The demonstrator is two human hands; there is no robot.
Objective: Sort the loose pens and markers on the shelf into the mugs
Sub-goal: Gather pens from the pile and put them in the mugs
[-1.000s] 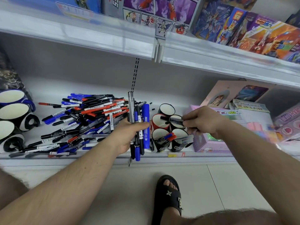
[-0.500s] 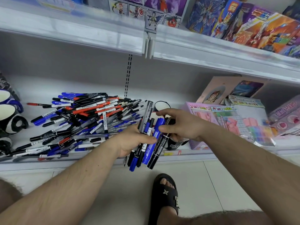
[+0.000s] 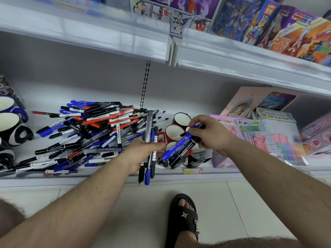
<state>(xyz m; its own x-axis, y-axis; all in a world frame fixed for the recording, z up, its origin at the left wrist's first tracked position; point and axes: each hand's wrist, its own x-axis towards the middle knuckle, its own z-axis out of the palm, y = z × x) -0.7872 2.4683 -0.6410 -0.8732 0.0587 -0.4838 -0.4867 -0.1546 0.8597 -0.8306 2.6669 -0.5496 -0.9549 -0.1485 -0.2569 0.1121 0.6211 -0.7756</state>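
Note:
A big heap of loose pens and markers (image 3: 89, 133), blue, black and red, lies on the white shelf (image 3: 107, 176). My left hand (image 3: 141, 154) grips an upright bundle of pens (image 3: 150, 138) at the heap's right end. My right hand (image 3: 209, 133) holds a thick blue marker (image 3: 179, 145) together with a black one, slanted over the cluster of mugs. A red mug (image 3: 172, 134) and a black mug (image 3: 181, 119) stand there with white insides; the front mugs are partly hidden by the markers and my hand.
More mugs (image 3: 12, 126) stand at the shelf's left end. Pink stationery packs (image 3: 259, 140) fill the right side. An upper shelf edge (image 3: 161, 42) with toy boxes overhangs. My sandalled foot (image 3: 184, 217) rests on the tiled floor below.
My right hand came from the mugs to the bundle, took the blue and black markers out of it, and has carried them right over the mugs. The left hand's bundle is thinner.

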